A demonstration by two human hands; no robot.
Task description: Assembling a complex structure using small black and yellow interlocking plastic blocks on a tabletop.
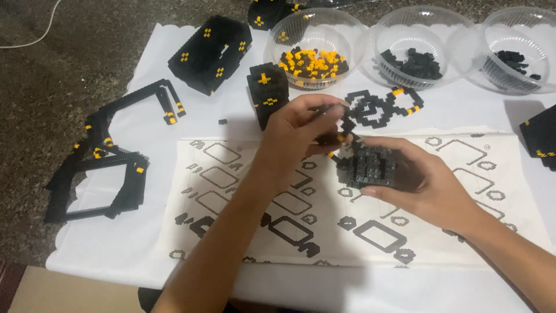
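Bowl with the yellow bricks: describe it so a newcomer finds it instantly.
Start at the white cloth covering the table and look along its far edge, where three clear plastic bowls stand in a row. The bowl with the yellow bricks is the leftmost. Unlike the middle bowl and right bowl, which hold only black pieces, it holds yellow mixed with black.

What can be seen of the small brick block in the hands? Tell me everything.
The brick block is a small, dark grey-black cube of tiny studded plastic bricks, partly built. The right hand cups it from below and behind, above the printed instruction sheet. The left hand pinches black and yellow pieces at its upper left corner. Its underside is hidden.
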